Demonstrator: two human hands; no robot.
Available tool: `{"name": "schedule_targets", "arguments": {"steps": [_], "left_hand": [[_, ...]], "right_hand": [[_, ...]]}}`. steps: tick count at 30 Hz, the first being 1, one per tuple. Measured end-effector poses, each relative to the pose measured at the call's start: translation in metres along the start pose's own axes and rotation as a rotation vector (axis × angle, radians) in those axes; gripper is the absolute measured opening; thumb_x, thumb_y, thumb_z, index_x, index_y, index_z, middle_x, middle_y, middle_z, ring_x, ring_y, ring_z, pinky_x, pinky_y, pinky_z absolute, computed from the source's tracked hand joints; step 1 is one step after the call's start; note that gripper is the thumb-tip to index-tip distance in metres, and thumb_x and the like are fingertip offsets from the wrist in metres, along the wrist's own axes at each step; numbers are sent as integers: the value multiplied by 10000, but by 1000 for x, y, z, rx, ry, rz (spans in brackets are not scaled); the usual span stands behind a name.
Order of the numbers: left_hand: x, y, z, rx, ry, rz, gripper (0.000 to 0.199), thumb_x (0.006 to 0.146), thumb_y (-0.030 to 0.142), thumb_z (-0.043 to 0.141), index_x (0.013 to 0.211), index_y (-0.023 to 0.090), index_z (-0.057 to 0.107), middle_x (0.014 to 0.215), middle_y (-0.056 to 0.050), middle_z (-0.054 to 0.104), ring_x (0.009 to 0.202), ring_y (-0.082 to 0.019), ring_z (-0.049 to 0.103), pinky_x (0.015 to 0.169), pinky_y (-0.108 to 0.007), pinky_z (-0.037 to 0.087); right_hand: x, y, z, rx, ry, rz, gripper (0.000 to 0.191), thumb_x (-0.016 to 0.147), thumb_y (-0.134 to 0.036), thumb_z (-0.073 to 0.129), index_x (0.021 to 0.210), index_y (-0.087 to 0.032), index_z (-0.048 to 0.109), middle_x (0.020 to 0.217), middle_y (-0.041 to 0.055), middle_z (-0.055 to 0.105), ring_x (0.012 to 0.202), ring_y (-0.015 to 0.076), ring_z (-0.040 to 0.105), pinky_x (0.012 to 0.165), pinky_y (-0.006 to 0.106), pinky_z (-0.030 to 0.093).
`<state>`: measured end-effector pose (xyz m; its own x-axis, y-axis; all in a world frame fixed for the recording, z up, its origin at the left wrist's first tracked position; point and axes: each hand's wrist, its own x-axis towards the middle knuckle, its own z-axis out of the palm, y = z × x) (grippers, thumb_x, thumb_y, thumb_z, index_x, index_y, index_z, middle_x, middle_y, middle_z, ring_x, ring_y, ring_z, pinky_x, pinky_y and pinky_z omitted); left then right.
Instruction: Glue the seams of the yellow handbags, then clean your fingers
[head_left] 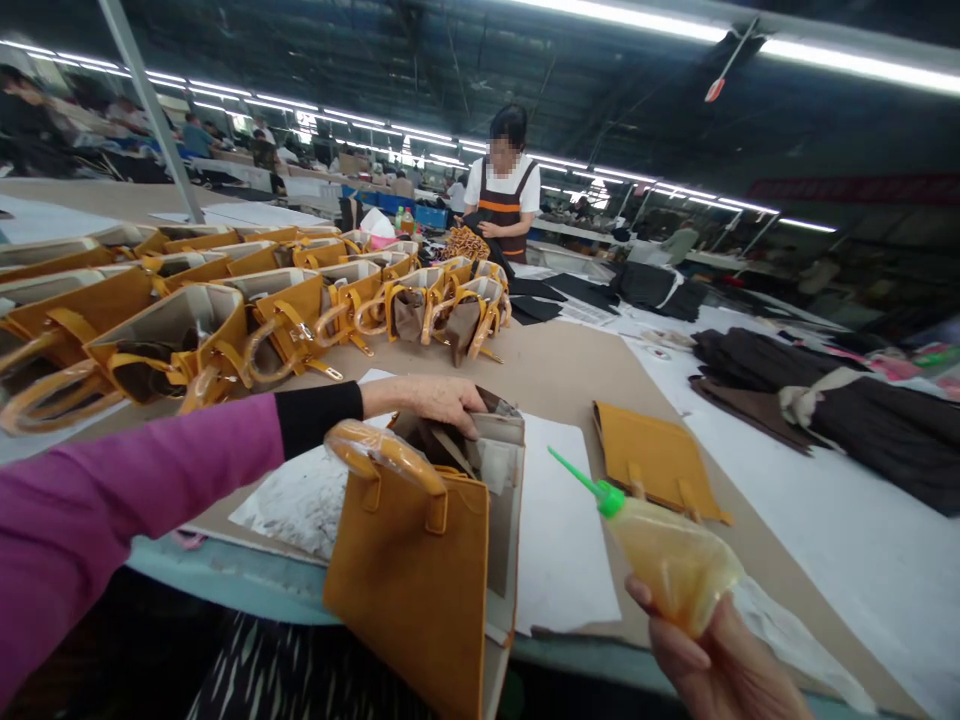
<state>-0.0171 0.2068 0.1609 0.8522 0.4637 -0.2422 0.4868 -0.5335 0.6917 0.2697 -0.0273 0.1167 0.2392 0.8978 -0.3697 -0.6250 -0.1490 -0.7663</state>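
Observation:
In front of me stands a tan handbag (412, 590), tilted, with plastic-wrapped handles and its mouth facing up. My left hand (431, 400) reaches over the top and grips the brown lining (442, 445) at the opening; some fingertips are hidden inside. Off to the right, my right hand (712, 650) is wrapped round a soft squeeze bottle (667, 560) of amber liquid with a long green nozzle. The nozzle points up and left, apart from the bag. Behind the bottle, a flat tan bag panel (649, 455) with straps lies on the table.
Several tan handbags (172, 330) stand in rows at the left back. A co-worker (506, 190) in a striped apron stands across the table, handling dark material. Dark fabric bundles (862, 410) lie at the right. White paper (566, 530) is under the work.

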Motion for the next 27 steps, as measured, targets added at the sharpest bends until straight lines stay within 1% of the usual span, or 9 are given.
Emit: {"name": "schedule_targets", "arguments": {"steps": [3,6,9,12,14,19,22,25,27], "left_hand": [[0,12,-21,45,-60,-32,170,714,300,590,751,150,660,584,37,486,509,-96,380,452,-209,278],[2,20,-39,73,-96,-46,167,707,302,595,712,143,647,542,37,442,470,-89,331,420,-217,242],[4,19,-45,61,-109,-69,182,707,297,593,705,123,648,535,29,445,470,-86,325,419,-208,244],[5,11,-40,18,-95,-66,194,716,265,564,753,103,663,604,15,513,534,-88,373,478,-184,298],[7,4,-33,4,-99,-64,198,714,257,561,776,103,667,628,16,534,559,-90,388,503,-177,313],[14,-13,-17,-15,-98,-74,188,708,264,583,794,119,667,621,28,539,558,-102,409,517,-185,320],[16,-22,-14,-42,-93,-79,194,706,288,621,807,130,671,654,24,564,587,-117,445,565,-201,354],[17,-28,-14,-92,-103,-87,241,700,334,679,833,133,680,679,14,584,609,-130,465,610,-223,379],[18,-28,-14,-103,-110,-90,279,655,366,746,790,131,680,668,7,585,611,-137,465,607,-233,378]], "right_hand": [[-3,-6,15,-6,-33,-120,406,599,-290,849,926,-212,621,794,52,660,475,69,473,395,174,423],[0,-13,20,-42,-123,-148,362,627,-282,834,902,-202,612,899,57,652,524,71,521,394,147,387],[5,-19,20,-108,-158,-153,361,654,-282,818,937,-197,610,905,52,642,612,111,590,408,140,385],[11,-20,19,-152,-134,-160,453,644,-264,824,1029,-219,589,896,42,651,639,146,620,400,154,396],[16,-18,18,-163,-108,-164,502,631,-251,832,1060,-228,572,884,29,657,616,146,621,397,164,409],[29,-10,18,-180,-83,-167,454,635,-231,831,1015,-229,584,864,0,667,565,109,596,410,163,446],[33,-7,20,-178,-37,-170,465,597,-211,852,984,-235,594,883,-5,675,553,103,585,415,177,472],[36,-7,21,-220,-21,-177,535,563,-226,867,1026,-244,600,893,5,679,554,119,588,399,192,474],[38,-8,20,-275,-30,-189,555,562,-252,866,1051,-253,603,911,15,680,564,132,595,392,201,472]]}}
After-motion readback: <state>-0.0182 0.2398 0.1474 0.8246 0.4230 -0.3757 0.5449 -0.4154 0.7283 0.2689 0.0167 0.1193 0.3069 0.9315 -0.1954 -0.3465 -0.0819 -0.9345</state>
